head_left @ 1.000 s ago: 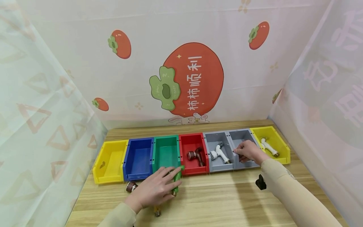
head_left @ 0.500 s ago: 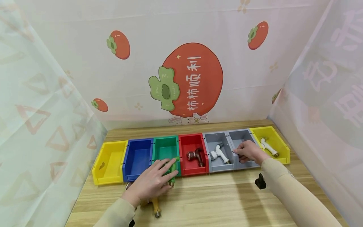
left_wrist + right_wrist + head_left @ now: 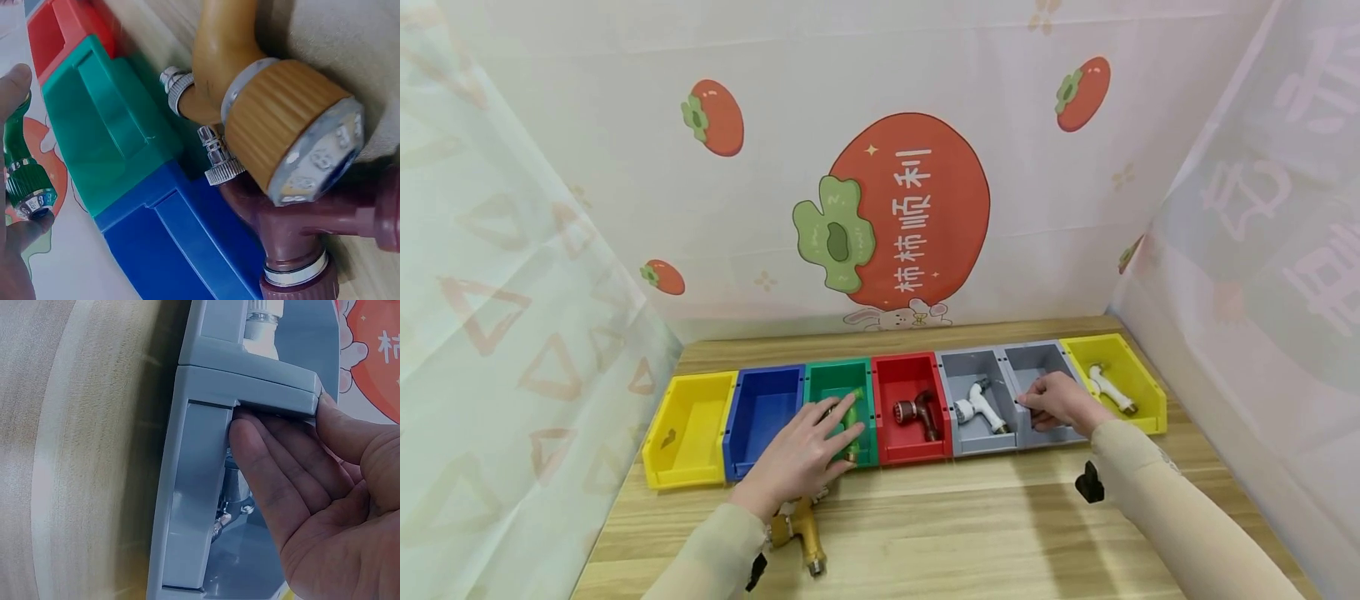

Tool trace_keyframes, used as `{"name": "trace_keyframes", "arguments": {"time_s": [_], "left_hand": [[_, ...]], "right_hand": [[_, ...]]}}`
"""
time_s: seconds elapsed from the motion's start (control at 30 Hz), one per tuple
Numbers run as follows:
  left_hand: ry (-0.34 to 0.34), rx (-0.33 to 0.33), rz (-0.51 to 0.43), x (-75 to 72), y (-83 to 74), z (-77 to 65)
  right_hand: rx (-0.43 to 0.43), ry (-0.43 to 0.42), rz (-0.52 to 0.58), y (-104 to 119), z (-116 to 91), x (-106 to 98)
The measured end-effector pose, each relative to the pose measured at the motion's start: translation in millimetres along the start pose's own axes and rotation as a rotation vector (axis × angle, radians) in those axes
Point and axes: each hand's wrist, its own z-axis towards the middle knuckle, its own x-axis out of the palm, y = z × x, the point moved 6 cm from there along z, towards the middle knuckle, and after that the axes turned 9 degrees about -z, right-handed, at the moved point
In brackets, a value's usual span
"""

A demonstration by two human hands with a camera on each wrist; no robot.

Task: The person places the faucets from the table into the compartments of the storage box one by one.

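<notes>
My left hand (image 3: pixel 801 454) grips a green faucet (image 3: pixel 852 433) over the green bin (image 3: pixel 838 365), and the hand covers part of both. In the left wrist view the thumb and a finger hold the faucet (image 3: pixel 26 165) by its ends. At the right, my right hand (image 3: pixel 1060 400) pinches the side wall of a grey bin, thumb outside and fingers within. The right wrist view shows that grey bin (image 3: pixel 199 487) with a chrome faucet (image 3: pixel 236 487) inside, partly hidden by the fingers.
On the wooden table lie an ochre faucet (image 3: pixel 807 537) and a dark red faucet (image 3: pixel 284 231), beneath the left hand. The bin row also includes a yellow bin (image 3: pixel 691 479), blue bin (image 3: pixel 765 471), red bin holding a brown faucet (image 3: pixel 919 414), and bins with white faucets (image 3: pixel 981 408).
The left hand has carried the green faucet forward and slightly left, from in front of the green bin to over it. More of the ochre faucet shows. The right hand stays put.
</notes>
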Motion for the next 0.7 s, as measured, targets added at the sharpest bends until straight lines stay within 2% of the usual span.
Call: {"name": "trace_keyframes", "arguments": {"time_s": [0.37,0.7], "left_hand": [[0.012,-0.044,0.027,9.1,14.2,10.1],[0.062,-0.149,0.043,18.8,21.9,20.2]], "right_hand": [[-0.007,0.003,0.011,1,-4,0],[-0.006,0.002,0.013,0,-3,1]]}}
